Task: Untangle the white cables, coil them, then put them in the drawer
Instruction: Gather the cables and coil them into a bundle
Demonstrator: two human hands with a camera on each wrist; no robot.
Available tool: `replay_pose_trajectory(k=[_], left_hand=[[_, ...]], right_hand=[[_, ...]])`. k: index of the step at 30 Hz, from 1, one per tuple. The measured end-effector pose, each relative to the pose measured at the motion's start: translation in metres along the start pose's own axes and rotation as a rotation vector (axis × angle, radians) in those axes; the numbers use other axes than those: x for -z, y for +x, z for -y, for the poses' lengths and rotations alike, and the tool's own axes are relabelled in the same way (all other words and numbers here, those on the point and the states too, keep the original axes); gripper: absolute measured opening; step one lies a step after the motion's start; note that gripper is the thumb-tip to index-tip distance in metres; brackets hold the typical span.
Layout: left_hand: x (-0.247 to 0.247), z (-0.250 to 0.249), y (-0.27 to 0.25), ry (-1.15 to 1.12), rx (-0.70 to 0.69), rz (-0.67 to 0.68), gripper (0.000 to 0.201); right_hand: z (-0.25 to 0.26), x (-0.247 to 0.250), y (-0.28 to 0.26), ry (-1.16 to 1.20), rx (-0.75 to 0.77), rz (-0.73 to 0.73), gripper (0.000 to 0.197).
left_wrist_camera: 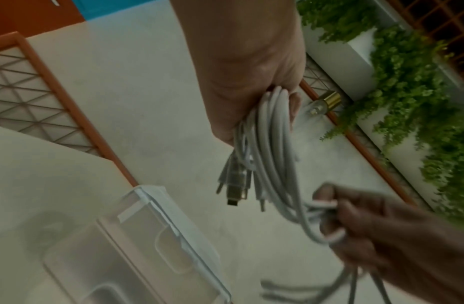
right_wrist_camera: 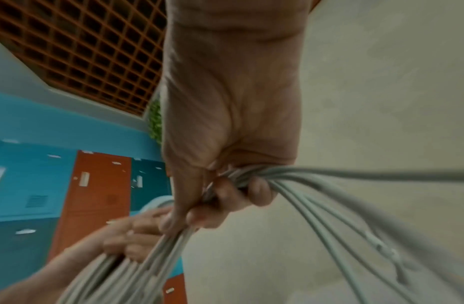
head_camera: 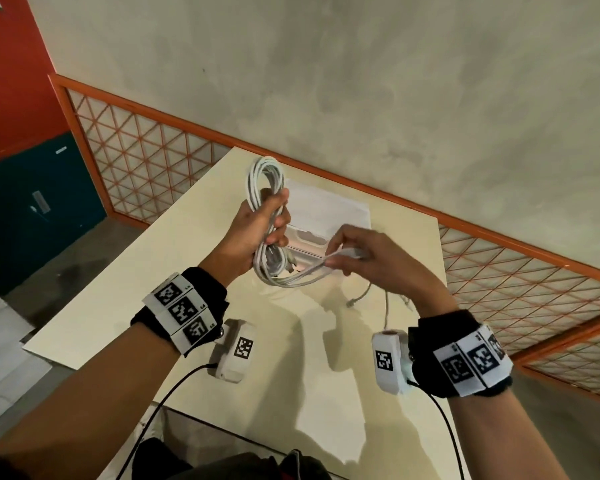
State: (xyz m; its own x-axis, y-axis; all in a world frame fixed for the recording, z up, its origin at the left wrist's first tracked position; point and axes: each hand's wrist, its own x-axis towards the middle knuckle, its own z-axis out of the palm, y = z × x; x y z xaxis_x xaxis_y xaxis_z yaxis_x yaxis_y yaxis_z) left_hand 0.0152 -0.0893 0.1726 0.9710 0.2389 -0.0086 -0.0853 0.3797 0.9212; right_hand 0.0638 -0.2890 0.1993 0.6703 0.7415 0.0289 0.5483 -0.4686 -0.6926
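Note:
A coil of white cables [head_camera: 264, 188] is held upright above the table in my left hand [head_camera: 257, 226], whose fingers curl round its middle. The coil's lower loops [head_camera: 291, 277] sag below that hand, with plug ends [left_wrist_camera: 234, 189] dangling. My right hand [head_camera: 368, 258] pinches a bunch of strands [right_wrist_camera: 251, 174] that run from the coil, and loose ends [head_camera: 357, 297] trail down from it onto the table. Behind both hands stands the clear plastic drawer box [head_camera: 329, 209]; its translucent drawer front [left_wrist_camera: 158, 232] shows in the left wrist view.
The cream table [head_camera: 136, 289] has its left and front edges near my arms. An orange lattice railing [head_camera: 153, 150] runs behind it. Blue and orange lockers [head_camera: 32, 174] stand at the left, and green plants [left_wrist_camera: 420, 92] hang beyond the railing.

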Motion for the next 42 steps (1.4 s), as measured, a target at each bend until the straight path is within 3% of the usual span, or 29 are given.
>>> replay_pose_trajectory(k=[4,9,18,25,29,32,36,39,42], left_hand=[[-0.018,0.002,-0.008,0.107,0.027,0.059,0.031],[-0.027,0.000,-0.012,0.262,-0.012,0.049,0.035],[-0.031,0.002,-0.013,0.187,0.103,0.024,0.023],[-0.037,0.004,-0.017,0.151,0.166,0.131,0.048],[-0.036,0.007,-0.020,0.255,0.186,0.190,0.041],[-0.034,0.011,-0.023,0.180,0.258,0.252,0.042],[-0.027,0.009,-0.021,0.191,0.250,0.281,0.039],[-0.022,0.008,-0.022,0.213,0.267,0.309,0.036],[-0.018,0.014,-0.024,0.216,0.366,0.368,0.034]], right_hand=[[0.026,0.008,0.008,0.106,0.067,-0.161,0.020],[0.033,0.002,0.013,0.169,0.009,-0.199,0.022],[0.043,0.001,0.011,0.103,0.057,-0.219,0.027],[0.041,0.002,0.010,0.006,0.102,-0.179,0.026],[0.039,0.002,0.007,-0.020,0.134,-0.151,0.032],[0.036,0.005,0.007,-0.065,0.141,-0.164,0.046],[0.028,0.011,0.002,-0.085,0.000,-0.070,0.039],[0.022,0.014,-0.002,-0.041,-0.086,0.065,0.056],[0.027,0.014,-0.004,0.032,-0.008,0.062,0.036]])
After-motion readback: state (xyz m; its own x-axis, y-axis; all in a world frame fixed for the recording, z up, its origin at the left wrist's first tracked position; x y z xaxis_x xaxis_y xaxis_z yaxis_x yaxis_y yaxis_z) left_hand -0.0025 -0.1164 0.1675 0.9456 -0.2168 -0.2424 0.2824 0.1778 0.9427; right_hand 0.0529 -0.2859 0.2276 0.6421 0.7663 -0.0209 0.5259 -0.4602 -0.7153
